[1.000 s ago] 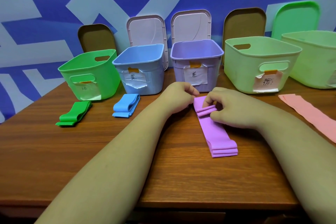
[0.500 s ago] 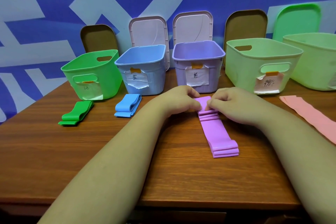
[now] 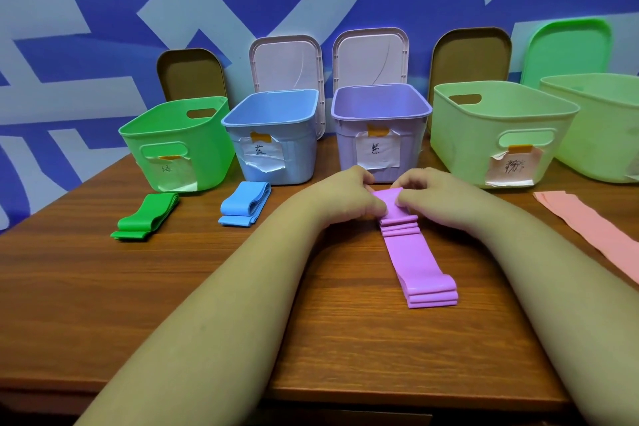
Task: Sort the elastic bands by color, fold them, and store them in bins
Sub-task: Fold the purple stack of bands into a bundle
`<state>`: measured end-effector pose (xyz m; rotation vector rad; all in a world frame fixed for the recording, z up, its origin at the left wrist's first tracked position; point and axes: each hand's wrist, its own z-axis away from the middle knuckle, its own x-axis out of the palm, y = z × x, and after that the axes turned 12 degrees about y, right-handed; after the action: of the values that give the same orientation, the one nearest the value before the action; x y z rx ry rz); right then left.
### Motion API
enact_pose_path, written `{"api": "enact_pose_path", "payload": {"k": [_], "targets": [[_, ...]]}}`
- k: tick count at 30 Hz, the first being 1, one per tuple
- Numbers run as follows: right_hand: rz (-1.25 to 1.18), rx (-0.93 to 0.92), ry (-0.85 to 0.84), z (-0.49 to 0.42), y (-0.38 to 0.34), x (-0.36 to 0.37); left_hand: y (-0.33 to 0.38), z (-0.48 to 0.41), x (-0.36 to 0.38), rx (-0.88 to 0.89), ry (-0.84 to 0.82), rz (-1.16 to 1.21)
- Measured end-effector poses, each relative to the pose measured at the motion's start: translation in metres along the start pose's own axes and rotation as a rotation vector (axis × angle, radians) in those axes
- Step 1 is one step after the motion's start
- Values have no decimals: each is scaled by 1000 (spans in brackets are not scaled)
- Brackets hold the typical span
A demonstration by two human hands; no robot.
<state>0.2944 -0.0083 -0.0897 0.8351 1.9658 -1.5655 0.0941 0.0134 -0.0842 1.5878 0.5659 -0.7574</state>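
Five open plastic bins stand in a row along the back of the brown wooden table (image 3: 173,287), and five lids lean upright on the blue-and-white wall behind them: a small brown lid (image 3: 190,74), two pale pink lids (image 3: 285,64), a larger brown lid (image 3: 472,59) and a green lid (image 3: 567,52). From the left, the bright green bin (image 3: 179,135) carries a paper label reading 绿, the light blue bin (image 3: 301,156) one reading 蓝 and the lilac bin (image 3: 345,149) one reading 紫. The first pale green bin (image 3: 463,135) has a pink paper label too smudged to read, and the second pale green bin (image 3: 605,135) is cut off by the right edge. Orange tape holds each of the four labels. Four groups of bands lie in front, well apart from one another: folded green elastic bands (image 3: 147,218) near the green bin, folded blue elastic bands (image 3: 245,204) just before the blue bin, purple elastic bands (image 3: 415,256) stretching from the lilac bin towards the person, and flat pink elastic bands (image 3: 594,232) running off the right edge. The left hand (image 3: 345,197) and right hand (image 3: 432,194) meet at the far end of the purple stack, fingers curled, both pinching it; its near end rests on the wood and shows three stacked loops. A wide stretch of tabletop lies between the bands and the near table edge, crossed by the two forearms
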Motion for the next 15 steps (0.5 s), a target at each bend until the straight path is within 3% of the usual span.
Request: {"api": "enact_pose_path", "payload": {"k": [9, 15], "targets": [[-127, -49, 82, 1, -2, 2, 3, 4, 0, 16, 14, -44], [-240, -79, 161, 3, -6, -1, 6, 7, -4, -5, -14, 119]]}}
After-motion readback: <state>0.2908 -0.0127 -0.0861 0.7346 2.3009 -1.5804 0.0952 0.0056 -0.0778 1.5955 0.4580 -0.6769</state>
